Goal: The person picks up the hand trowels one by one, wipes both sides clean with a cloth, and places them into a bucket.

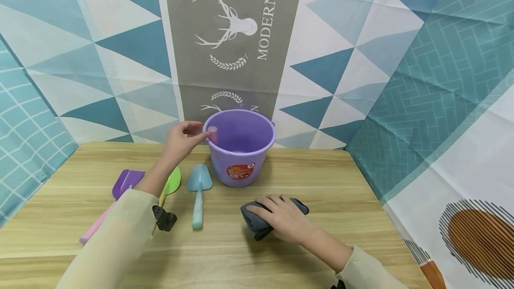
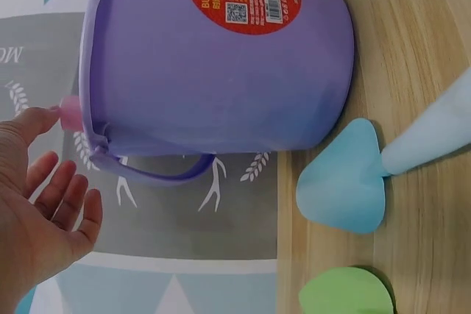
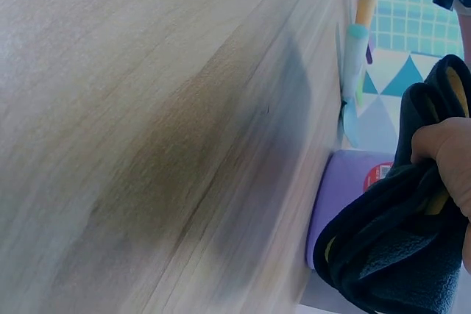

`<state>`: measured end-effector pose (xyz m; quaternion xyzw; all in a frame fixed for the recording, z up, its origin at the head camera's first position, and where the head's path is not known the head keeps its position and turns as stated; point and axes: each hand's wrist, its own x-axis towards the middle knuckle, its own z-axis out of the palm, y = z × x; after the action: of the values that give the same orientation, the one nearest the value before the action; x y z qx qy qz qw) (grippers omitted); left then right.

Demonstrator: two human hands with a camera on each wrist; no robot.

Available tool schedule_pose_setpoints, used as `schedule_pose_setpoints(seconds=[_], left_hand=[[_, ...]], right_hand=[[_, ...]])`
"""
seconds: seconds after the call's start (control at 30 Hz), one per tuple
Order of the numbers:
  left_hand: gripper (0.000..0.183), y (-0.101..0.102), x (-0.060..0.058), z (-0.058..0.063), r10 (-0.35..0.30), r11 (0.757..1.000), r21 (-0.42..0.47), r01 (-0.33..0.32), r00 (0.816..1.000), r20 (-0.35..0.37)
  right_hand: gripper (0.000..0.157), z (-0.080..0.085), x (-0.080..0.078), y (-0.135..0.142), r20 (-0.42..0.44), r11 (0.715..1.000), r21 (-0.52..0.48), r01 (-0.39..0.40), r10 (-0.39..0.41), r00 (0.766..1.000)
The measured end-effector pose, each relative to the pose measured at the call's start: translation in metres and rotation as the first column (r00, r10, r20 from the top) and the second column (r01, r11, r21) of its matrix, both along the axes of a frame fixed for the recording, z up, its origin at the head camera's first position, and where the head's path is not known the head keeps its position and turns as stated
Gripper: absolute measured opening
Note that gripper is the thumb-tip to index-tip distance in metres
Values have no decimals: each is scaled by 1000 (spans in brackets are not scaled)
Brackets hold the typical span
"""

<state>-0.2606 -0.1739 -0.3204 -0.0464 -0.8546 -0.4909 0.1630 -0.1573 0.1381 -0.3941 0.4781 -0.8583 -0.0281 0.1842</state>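
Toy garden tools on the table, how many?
3: purple tool leftmost, green tool partly behind left forearm, blue tool nearest the bucket. The left sleeve could hide more.

The table point(image 1: 329, 177) bears a bucket point(image 1: 236, 159). Left of it lie a blue trowel point(image 1: 199, 186), green spade point(image 1: 173, 182), purple scoop point(image 1: 126, 183).

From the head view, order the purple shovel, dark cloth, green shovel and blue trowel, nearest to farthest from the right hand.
1. Dark cloth: gripped by the right hand.
2. Blue trowel: left of that hand.
3. Green shovel: just left of the blue trowel.
4. Purple shovel: leftmost of the four.
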Motion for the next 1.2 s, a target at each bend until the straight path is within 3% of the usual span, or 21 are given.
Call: schedule_pose_setpoints(seconds=[0.3,0.8,1.2], left_hand=[[47,-18,11,-8,22,1000,-13,-22,999,-38],[53,-41,37,-22,58,998,-37,-57,998,10],[48,-61,51,-37,109,992,-64,-109,994,-3]], right_hand=[[72,0,-1,3,6,1000,10,13,-13,1000],[69,2,-2,4,-26,1000,-14,12,-12,1000],[69,7,-7,8,-82,999,-49,-3,-1,997]])
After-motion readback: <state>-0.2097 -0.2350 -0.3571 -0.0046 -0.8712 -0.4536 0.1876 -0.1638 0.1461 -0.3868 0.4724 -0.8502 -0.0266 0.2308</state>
